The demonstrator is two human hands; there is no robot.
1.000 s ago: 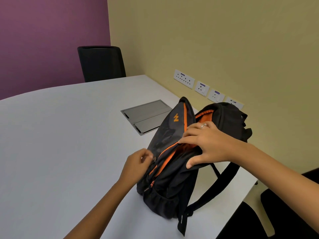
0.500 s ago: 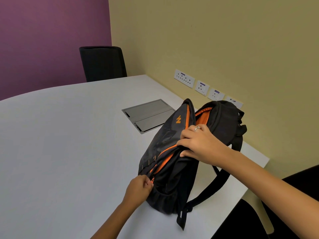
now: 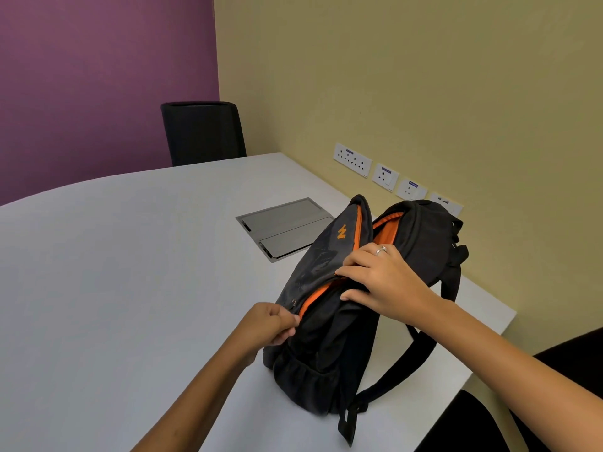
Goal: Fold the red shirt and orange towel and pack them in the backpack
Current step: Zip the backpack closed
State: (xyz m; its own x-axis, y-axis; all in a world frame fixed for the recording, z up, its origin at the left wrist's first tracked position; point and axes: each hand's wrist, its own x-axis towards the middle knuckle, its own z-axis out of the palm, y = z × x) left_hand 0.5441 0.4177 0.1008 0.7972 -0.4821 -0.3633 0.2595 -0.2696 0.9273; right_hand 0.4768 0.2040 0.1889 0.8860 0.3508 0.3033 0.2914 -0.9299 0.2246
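We work the zipper of the backpack (image 3: pixel 329 321) on the table (image 3: pixel 130 288).

Our left hand (image 3: pixel 269 324) pinches what looks like the zipper pull low on the side, while our right hand (image 3: pixel 375 282) presses fingers onto the fabric to steady it; shirt and towel are not visible.

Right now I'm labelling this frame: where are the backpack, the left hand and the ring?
backpack (image 3: pixel 321 347), head view, black side panel.
left hand (image 3: pixel 269 324), head view, knuckles at the zip.
ring (image 3: pixel 381 250), head view, band on right-hand finger.
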